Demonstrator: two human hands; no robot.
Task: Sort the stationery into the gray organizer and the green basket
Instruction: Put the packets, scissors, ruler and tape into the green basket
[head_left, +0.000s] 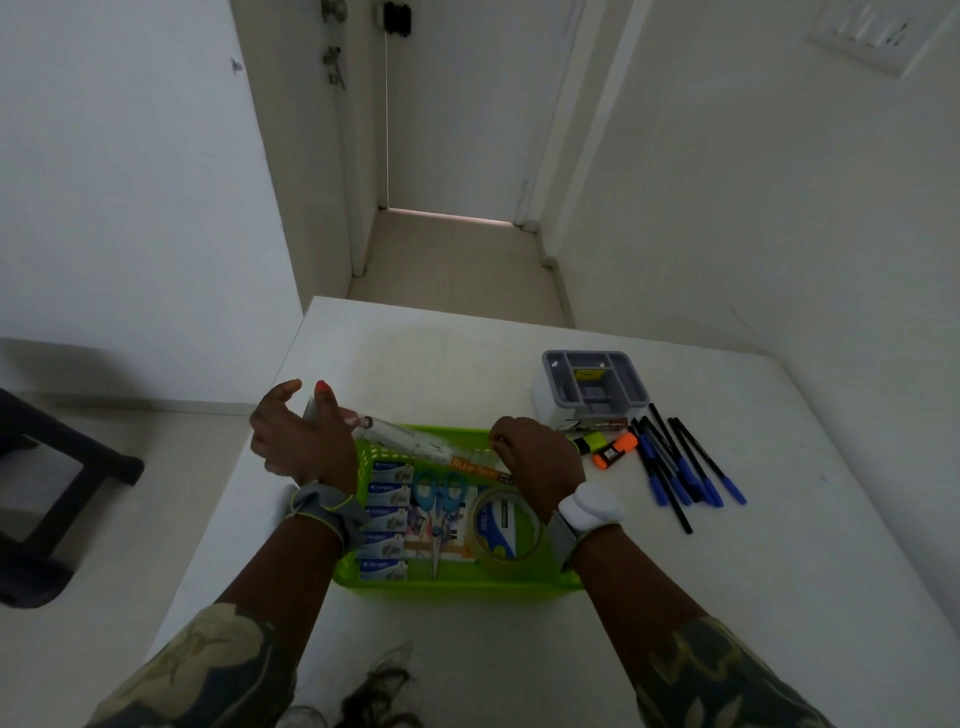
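A long clear ruler pack (415, 441) with an orange label hangs over the far rim of the green basket (457, 584). My left hand (304, 434) grips its left end and my right hand (535, 457) pinches its right end. Inside the basket lie several staple boxes (387, 519), blue-handled scissors (439, 506) and a roll of clear tape (506, 525). The gray organizer (589, 387) stands to the back right. Beside it lie a yellow highlighter (589, 442), an orange highlighter (615, 451) and several blue-capped pens (680, 467).
The white table (727, 597) ends at a far edge toward a hallway and a left edge beside the basket. A dark chair (47, 493) stands on the floor to the left. A wall runs along the table's right side.
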